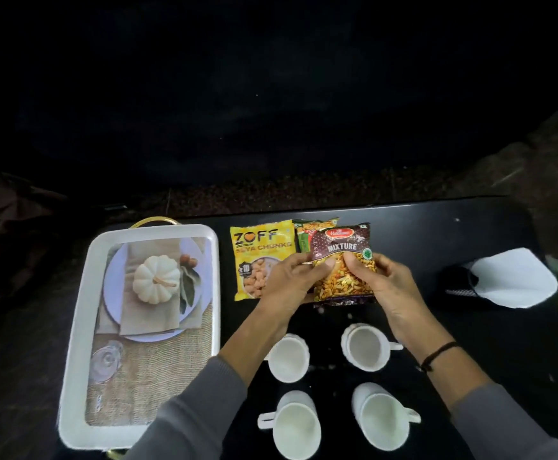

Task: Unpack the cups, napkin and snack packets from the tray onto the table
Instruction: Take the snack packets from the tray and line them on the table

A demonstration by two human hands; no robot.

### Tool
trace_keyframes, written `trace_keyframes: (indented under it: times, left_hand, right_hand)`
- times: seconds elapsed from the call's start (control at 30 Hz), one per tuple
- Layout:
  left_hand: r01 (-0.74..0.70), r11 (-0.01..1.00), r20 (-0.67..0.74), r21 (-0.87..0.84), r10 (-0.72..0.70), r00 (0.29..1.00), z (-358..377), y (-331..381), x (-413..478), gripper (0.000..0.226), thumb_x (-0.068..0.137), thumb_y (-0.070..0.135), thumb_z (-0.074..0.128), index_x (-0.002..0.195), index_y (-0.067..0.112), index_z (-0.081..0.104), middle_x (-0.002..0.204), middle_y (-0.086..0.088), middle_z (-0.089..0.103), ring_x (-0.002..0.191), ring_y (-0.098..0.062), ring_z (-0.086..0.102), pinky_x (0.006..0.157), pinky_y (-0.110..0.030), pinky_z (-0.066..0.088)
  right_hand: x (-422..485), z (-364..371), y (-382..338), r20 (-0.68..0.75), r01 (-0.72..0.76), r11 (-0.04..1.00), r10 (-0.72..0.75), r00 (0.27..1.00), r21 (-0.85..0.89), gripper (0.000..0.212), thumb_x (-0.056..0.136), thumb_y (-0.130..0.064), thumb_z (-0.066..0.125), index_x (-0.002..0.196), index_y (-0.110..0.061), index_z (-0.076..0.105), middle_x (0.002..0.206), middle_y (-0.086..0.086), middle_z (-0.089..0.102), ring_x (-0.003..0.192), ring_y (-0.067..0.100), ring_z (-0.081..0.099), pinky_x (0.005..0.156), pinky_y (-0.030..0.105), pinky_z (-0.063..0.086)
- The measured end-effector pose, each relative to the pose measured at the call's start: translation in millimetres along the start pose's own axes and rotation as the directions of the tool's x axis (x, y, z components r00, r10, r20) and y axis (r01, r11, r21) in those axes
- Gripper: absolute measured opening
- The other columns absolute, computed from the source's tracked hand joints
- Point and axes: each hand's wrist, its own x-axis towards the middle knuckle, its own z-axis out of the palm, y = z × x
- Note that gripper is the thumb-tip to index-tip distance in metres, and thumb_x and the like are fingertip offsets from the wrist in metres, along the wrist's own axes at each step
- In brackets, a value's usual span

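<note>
Both hands grip a brown Mixture snack packet (343, 247) over the black table (490, 330): my left hand (291, 283) pinches its left edge, my right hand (383, 280) its right edge. A yellow Zoff soya packet (257, 250) lies flat to its left, and a green packet (304, 232) peeks out behind it. Several white cups stand in front of my arms, such as a cup (367, 346) with its handle to the right and a cup (296, 426) with its handle to the left. A white napkin (516, 277) lies at the far right. The white tray (75, 327) on the left holds nothing.
The tray's floor shows a printed picture of a pumpkin on a plate. A gold handle (155, 221) sticks out at the tray's far end. The surroundings beyond the table are dark. The table's right edge runs just past the napkin.
</note>
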Motion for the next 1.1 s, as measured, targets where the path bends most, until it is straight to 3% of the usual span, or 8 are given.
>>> trace_keyframes:
  times: [0.1, 0.23, 0.3, 0.37, 0.47, 0.77, 0.97, 1.1]
  left_hand:
    - [-0.012, 0.998, 0.001, 0.06, 0.011, 1.0, 30, 4, 14, 0.024, 0.086, 0.034, 0.08, 0.106, 0.027, 0.067, 0.091, 0.009, 0.081, 0.083, 0.0, 0.075, 0.079, -0.025, 0.057]
    - [-0.039, 0.989, -0.032, 0.145, 0.044, 0.999, 56, 9, 35, 0.017, 0.09, 0.028, 0.077, 0.103, 0.027, 0.065, 0.083, 0.014, 0.077, 0.071, 0.01, 0.071, 0.061, -0.011, 0.052]
    - [-0.04, 0.962, -0.079, 0.27, 0.063, 0.995, 63, 10, 43, 0.026, 0.091, 0.023, 0.075, 0.115, 0.017, 0.066, 0.097, 0.008, 0.076, 0.077, 0.004, 0.07, 0.065, -0.013, 0.053]
    - [-0.043, 0.921, -0.116, 0.387, 0.096, 0.989, 64, 10, 47, 0.028, 0.091, 0.021, 0.074, 0.118, 0.016, 0.066, 0.1, 0.005, 0.075, 0.083, 0.003, 0.066, 0.065, -0.012, 0.052]
    - [-0.07, 0.887, -0.141, 0.457, 0.15, 0.979, 62, 7, 49, 0.02, 0.091, 0.017, 0.073, 0.111, 0.019, 0.069, 0.09, 0.008, 0.073, 0.082, -0.003, 0.068, 0.065, -0.013, 0.051]
    - [-0.05, 0.879, -0.162, 0.474, 0.143, 0.976, 52, 4, 45, 0.018, 0.092, 0.014, 0.07, 0.111, 0.015, 0.071, 0.095, -0.005, 0.075, 0.093, -0.019, 0.072, 0.087, -0.04, 0.062]
    - [-0.065, 0.877, -0.165, 0.475, 0.161, 0.973, 45, 1, 36, 0.012, 0.094, 0.014, 0.067, 0.104, 0.016, 0.073, 0.091, -0.006, 0.077, 0.086, -0.018, 0.073, 0.079, -0.035, 0.063]
    - [-0.098, 0.865, -0.132, 0.492, 0.186, 0.974, 39, 1, 24, 0.012, 0.097, 0.016, 0.062, 0.104, 0.018, 0.072, 0.089, -0.003, 0.078, 0.081, -0.011, 0.072, 0.07, -0.027, 0.06]
  right_hand:
    - [11, -23, -8, -0.066, 0.042, 0.999, -0.043, 0.997, -0.019, 0.044, 0.084, -0.043, 0.08, 0.115, -0.013, 0.071, 0.102, 0.002, 0.082, 0.095, 0.016, 0.078, 0.079, 0.025, 0.056]
    - [31, -45, -13, -0.137, 0.065, 0.981, -0.091, 0.986, -0.18, 0.045, 0.092, -0.052, 0.069, 0.121, -0.017, 0.067, 0.105, -0.002, 0.078, 0.094, 0.012, 0.075, 0.077, 0.019, 0.054]
    - [41, -51, -13, -0.17, 0.046, 0.936, -0.112, 0.979, -0.35, 0.051, 0.095, -0.055, 0.062, 0.13, -0.018, 0.061, 0.105, -0.009, 0.07, 0.093, 0.008, 0.068, 0.082, 0.026, 0.051]
    - [46, -54, -12, -0.179, 0.017, 0.877, -0.116, 0.977, -0.48, 0.053, 0.097, -0.055, 0.06, 0.135, -0.018, 0.055, 0.099, -0.015, 0.059, 0.088, 0.002, 0.059, 0.076, 0.024, 0.044]
    - [51, -54, -9, -0.185, 0.022, 0.805, -0.163, 0.969, -0.592, 0.05, 0.099, -0.047, 0.061, 0.134, -0.012, 0.055, 0.111, -0.002, 0.06, 0.1, 0.014, 0.058, 0.083, 0.027, 0.043]
    - [48, -47, -5, -0.203, -0.009, 0.684, -0.204, 0.958, -0.729, 0.035, 0.1, -0.019, 0.064, 0.128, -0.002, 0.054, 0.123, 0.016, 0.06, 0.116, 0.032, 0.058, 0.098, 0.042, 0.049]
    - [35, -36, -10, -0.148, 0.055, 0.514, -0.346, 0.927, -0.856, 0.043, 0.097, -0.019, 0.066, 0.134, -0.002, 0.052, 0.134, 0.018, 0.049, 0.126, 0.035, 0.044, 0.106, 0.045, 0.041]
    - [24, -27, -11, -0.064, 0.145, 0.47, -0.4, 0.914, -0.871, 0.033, 0.098, -0.021, 0.064, 0.127, -0.006, 0.057, 0.131, 0.015, 0.051, 0.125, 0.032, 0.044, 0.103, 0.043, 0.042]
